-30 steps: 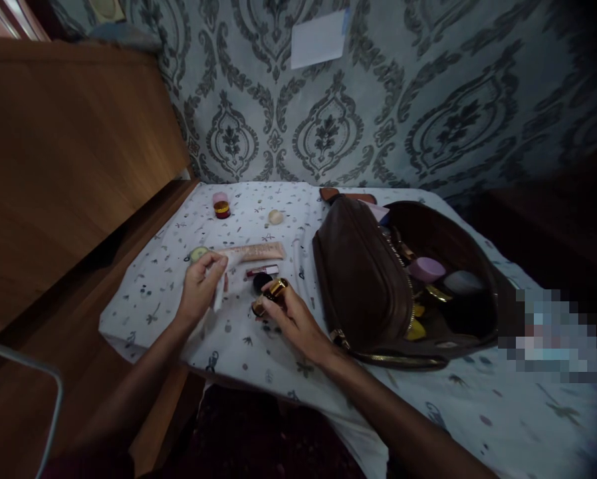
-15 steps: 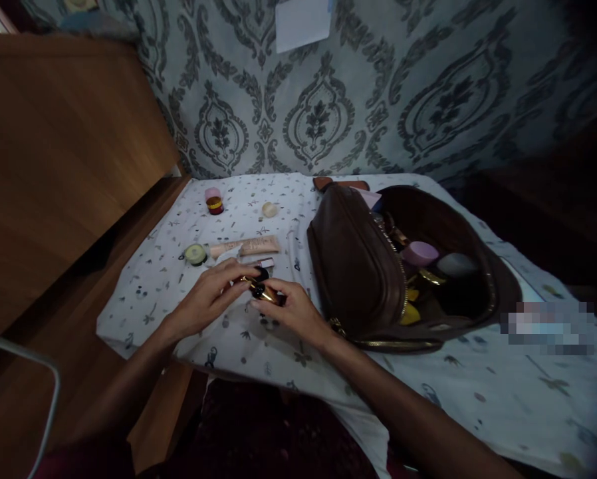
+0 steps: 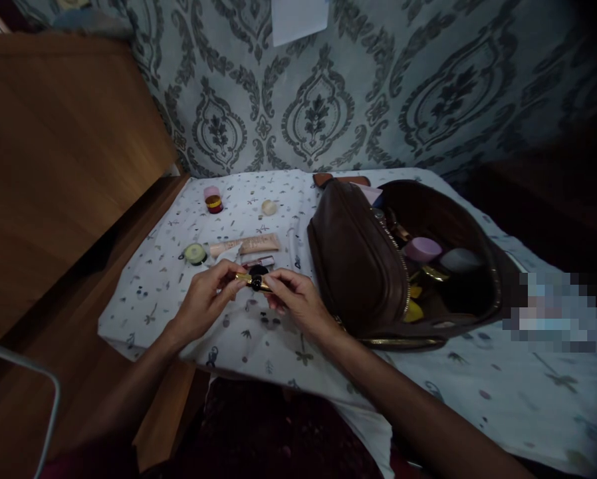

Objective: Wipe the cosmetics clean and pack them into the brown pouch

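Observation:
Pinched between both hands is a small gold-and-black cosmetic tube (image 3: 256, 283), held roughly level just above the near part of the cloth. My left hand (image 3: 206, 296) has its fingertips on the gold left end. At the other end, my right hand (image 3: 296, 299) grips with thumb and fingers, covering much of that side. A dark round item (image 3: 258, 270) shows right behind the tube. Beyond the hands lie a slim pinkish tube (image 3: 258, 261), a crumpled white tissue (image 3: 229, 253) and a beige squeeze tube (image 3: 253, 244). Left of these is a small green-topped jar (image 3: 195, 253).
A brown leather bag (image 3: 348, 259) stands open at the right, holding a lilac item (image 3: 422, 249) and other things. A pink-lidded jar (image 3: 213, 199) and a round cream-coloured piece (image 3: 269, 207) sit farther back. A wooden cabinet (image 3: 69, 126) flanks the left side.
The tube has turned to lie more level, showing more gold at its left end. My left fingers have closed into a tighter pinch. The right fingers have shifted along the tube.

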`<act>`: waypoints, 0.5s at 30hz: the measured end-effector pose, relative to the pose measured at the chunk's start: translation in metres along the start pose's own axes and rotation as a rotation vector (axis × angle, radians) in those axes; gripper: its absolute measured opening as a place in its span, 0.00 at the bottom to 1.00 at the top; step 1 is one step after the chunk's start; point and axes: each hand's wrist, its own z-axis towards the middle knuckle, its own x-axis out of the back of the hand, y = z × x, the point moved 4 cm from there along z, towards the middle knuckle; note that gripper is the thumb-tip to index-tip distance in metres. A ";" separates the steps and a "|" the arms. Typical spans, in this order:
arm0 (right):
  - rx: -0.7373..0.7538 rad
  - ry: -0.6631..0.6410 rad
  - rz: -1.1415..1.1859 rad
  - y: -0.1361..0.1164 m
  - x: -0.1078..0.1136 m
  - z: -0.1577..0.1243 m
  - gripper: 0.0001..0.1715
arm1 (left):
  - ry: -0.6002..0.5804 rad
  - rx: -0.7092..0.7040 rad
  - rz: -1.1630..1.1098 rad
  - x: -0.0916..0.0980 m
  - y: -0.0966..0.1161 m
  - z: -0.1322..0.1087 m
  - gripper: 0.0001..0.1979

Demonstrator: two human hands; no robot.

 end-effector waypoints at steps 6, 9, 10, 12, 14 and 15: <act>0.118 0.068 -0.023 -0.006 0.000 -0.002 0.17 | 0.091 0.128 0.061 -0.006 0.000 0.001 0.16; 0.135 0.067 -0.032 -0.006 -0.001 -0.002 0.16 | 0.082 0.165 0.044 -0.006 -0.007 0.001 0.22; 0.135 0.070 -0.039 -0.006 0.000 -0.002 0.16 | 0.064 0.166 0.033 -0.006 -0.010 0.000 0.24; 0.135 0.078 -0.050 -0.004 0.001 -0.001 0.16 | 0.024 0.156 -0.022 -0.005 -0.013 -0.001 0.25; 0.138 0.079 -0.053 -0.003 0.003 0.000 0.18 | -0.003 0.142 -0.111 -0.005 -0.014 -0.003 0.21; 0.144 0.079 -0.054 -0.003 0.003 0.001 0.18 | -0.019 0.132 -0.157 -0.005 -0.013 -0.003 0.19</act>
